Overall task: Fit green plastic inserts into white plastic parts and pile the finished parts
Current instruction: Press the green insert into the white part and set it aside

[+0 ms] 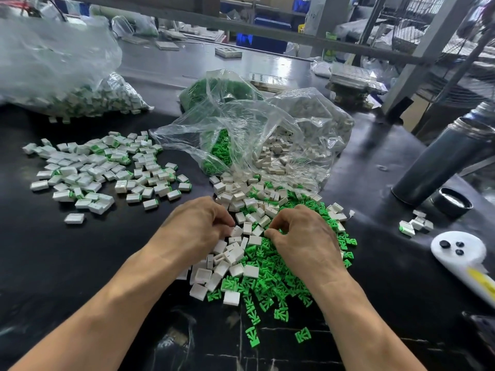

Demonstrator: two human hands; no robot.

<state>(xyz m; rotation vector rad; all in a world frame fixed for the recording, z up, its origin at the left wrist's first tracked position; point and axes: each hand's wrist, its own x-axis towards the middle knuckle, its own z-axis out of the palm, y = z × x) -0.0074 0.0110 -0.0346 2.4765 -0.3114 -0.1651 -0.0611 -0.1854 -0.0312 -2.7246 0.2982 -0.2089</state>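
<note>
A heap of loose white parts (235, 257) and green inserts (270, 282) lies mixed on the black table in front of me, spilling from an open clear bag (267, 145). My left hand (198, 226) is curled at the heap's left edge, its fingertips pinching a white part (237, 231). My right hand (302, 236) is curled over the green side, thumb and forefinger closing on a green insert that the fingers mostly hide. Finished white parts with green showing lie spread out at the left (107, 170).
A large clear bag of finished parts (80, 97) sits far left, and a bag of green inserts (214, 89) behind the open one. At the right are a dark flask (442, 156), its lid (452, 202), a few parts (416, 224) and a white tool (460, 250).
</note>
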